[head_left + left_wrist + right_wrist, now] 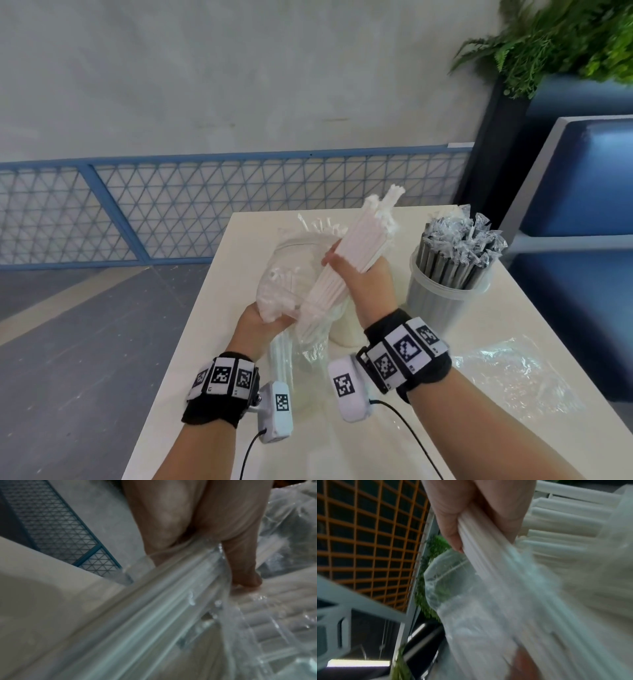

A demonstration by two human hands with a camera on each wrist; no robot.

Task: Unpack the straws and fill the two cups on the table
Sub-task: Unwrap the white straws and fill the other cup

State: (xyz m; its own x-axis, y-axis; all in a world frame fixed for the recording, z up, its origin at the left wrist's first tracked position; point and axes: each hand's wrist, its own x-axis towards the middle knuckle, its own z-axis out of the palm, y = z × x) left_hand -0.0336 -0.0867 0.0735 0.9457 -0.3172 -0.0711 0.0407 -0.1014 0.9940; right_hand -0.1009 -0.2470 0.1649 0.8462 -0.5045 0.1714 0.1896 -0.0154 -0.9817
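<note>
My right hand (359,274) grips a thick bundle of white straws (352,246), tilted up and away over the white table (239,394). My left hand (260,325) holds the clear plastic bag (277,294), which still has white straws in it. In the wrist views the left hand's fingers (240,563) pinch the bag film (154,615), and the right hand (462,507) wraps the white straws (488,550). A clear cup (442,301) full of wrapped black straws (459,246) stands at the right. A second cup (342,329) is mostly hidden behind the hands.
An empty clear bag (513,377) lies flat on the table's front right. A blue bench seat (582,205) stands right of the table, with a green plant (565,37) above it. A blue mesh fence (171,209) runs behind. The table's left edge drops to grey floor (68,342).
</note>
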